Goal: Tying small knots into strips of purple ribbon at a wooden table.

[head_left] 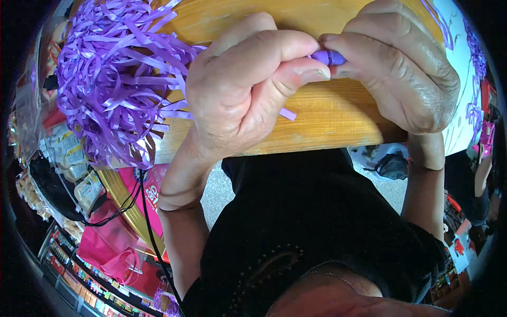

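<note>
Over the wooden table, my left hand (235,79) and my right hand (406,68) meet, thumbs and forefingers pinching a small piece of purple ribbon (329,57). It looks wound or folded into a short roll; the fingertips cover its ends. A flat purple ribbon end (288,114) sticks out below my left hand, and whether it belongs to the pinched piece I cannot tell. Close beside my left hand lies a big tangled heap of cut purple ribbon strips (113,74), some reaching behind that hand.
The wooden tabletop (317,116) ends just in front of my black shirt. A white surface (458,100) with more purple ribbon (475,50) is on the right. Lower left are packaged goods (74,153), a pink bag (108,248) and black cords (145,211). Another person's arm (482,177) shows at far right.
</note>
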Demonstrator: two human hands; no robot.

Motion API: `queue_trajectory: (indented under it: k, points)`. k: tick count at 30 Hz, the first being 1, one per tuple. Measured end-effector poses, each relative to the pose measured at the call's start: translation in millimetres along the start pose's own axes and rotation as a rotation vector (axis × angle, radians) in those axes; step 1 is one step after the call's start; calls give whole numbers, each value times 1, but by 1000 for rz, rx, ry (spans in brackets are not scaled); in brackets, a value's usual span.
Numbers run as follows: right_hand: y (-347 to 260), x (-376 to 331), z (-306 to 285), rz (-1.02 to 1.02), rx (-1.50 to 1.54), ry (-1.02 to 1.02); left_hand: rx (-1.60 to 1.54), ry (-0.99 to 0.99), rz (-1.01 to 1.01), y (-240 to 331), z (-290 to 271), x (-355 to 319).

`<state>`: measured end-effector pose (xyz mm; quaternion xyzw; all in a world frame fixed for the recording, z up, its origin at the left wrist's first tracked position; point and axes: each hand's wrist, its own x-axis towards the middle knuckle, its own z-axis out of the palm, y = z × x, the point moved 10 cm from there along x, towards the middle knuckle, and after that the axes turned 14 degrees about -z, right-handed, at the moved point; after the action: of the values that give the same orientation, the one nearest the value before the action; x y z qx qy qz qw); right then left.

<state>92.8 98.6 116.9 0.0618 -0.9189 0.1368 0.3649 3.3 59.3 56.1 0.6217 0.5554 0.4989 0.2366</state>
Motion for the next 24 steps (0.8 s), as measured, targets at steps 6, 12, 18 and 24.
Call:
queue_trajectory:
  k: [6,12,18,24]
  points:
    - [-8,2,1,-73,-2,10,12,-40,33,2,3,1]
    - [-10,1,4,-63,2,19,13,-40,93,3,2,0]
    - [-10,-1,7,-52,7,25,35,-84,80,9,5,2]
    - [-3,-11,6,56,121,129,72,-44,133,7,4,-4]
